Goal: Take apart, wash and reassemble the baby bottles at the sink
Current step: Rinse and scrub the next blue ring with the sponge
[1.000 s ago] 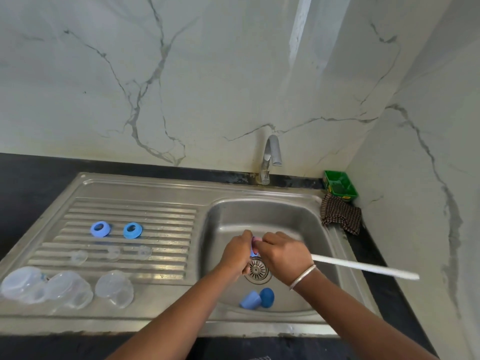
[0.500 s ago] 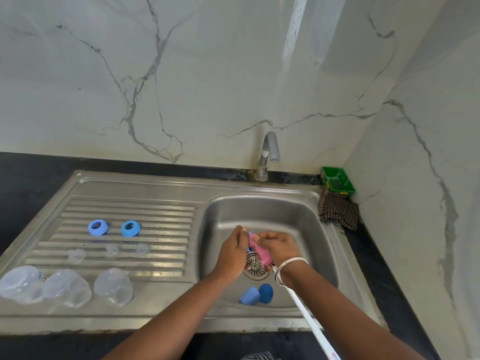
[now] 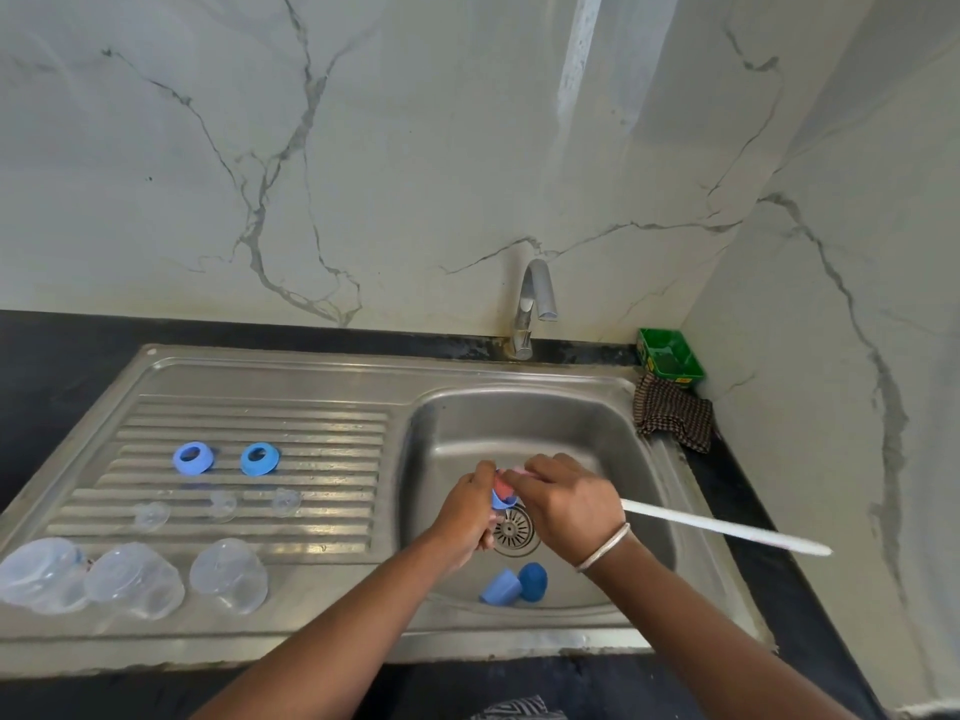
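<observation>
Over the drain of the steel sink, the left hand has its fingers curled around a small blue cap, and the right hand grips a bottle brush whose pink sponge head is pushed into this cap, while its long white handle points out to the right. I think the step is scrubbing the inside of the cap; to do it well, the left hand should keep the cap steady while the brush turns against the inner wall and the corners, and the cap should stay low over the basin so nothing splashes out. The tap seems not to run now, so a rinse is probably needed after. Two more blue caps, smooth hard plastic, lie touching at the near edge of the basin. On the ribbed draining board are two blue collar rings, three clear soft-looking teats and three transparent bottles lying near the front. A checked cloth and a green box sit in the corner.
</observation>
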`<control>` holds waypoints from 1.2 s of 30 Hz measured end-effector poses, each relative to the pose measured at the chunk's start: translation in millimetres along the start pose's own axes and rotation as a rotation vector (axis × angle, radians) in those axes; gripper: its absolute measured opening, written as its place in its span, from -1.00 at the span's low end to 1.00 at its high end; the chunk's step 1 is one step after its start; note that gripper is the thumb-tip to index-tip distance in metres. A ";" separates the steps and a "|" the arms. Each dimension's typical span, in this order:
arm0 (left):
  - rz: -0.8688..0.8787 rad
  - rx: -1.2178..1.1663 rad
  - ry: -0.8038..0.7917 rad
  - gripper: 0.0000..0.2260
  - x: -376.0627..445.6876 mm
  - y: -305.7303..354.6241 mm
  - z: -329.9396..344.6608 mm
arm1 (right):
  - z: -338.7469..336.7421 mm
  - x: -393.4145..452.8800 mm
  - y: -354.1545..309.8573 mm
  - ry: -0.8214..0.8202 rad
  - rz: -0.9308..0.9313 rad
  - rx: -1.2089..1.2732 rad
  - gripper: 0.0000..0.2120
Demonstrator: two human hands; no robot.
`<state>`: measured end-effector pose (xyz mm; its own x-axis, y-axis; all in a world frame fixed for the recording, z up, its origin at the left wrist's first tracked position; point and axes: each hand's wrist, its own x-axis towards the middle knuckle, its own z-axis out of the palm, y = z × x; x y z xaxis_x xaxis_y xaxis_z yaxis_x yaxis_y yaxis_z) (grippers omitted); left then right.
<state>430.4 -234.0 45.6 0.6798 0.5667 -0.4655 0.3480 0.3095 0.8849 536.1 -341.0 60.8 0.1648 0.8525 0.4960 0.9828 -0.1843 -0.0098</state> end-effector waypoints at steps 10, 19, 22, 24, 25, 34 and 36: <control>-0.012 -0.091 0.041 -0.58 3.2 -11.2 -7.9 | -10.5 3.6 -21.3 -0.252 0.721 0.824 -0.95; -0.182 -0.207 0.010 -0.58 -5.2 -7.9 -7.3 | -2.9 17.1 -25.1 -0.208 0.587 0.596 -0.70; -0.261 -0.393 -0.003 -0.48 -5.0 -2.7 -3.5 | 1.2 19.2 -30.5 -0.247 0.514 0.495 -0.69; -0.264 -0.464 0.030 -0.50 0.9 -3.2 -4.1 | -0.3 16.0 -34.6 -0.226 0.433 0.459 -0.71; -0.265 -0.491 0.046 -0.51 3.6 -3.7 -4.2 | -0.4 13.2 -36.6 -0.208 0.377 0.423 -0.70; -0.296 -0.576 -0.044 -0.68 0.0 0.9 -8.7 | -1.5 -12.0 -35.8 -0.052 0.088 0.213 -0.72; -0.358 -0.533 -0.018 -0.73 -1.6 1.7 -7.2 | -1.1 -17.5 -34.9 -0.058 0.063 0.194 -0.72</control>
<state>425.3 -229.0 47.7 0.5933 0.3463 -0.7267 0.1899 0.8170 0.5444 498.8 -350.0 53.4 0.2251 0.8702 0.4383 0.9671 -0.1450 -0.2089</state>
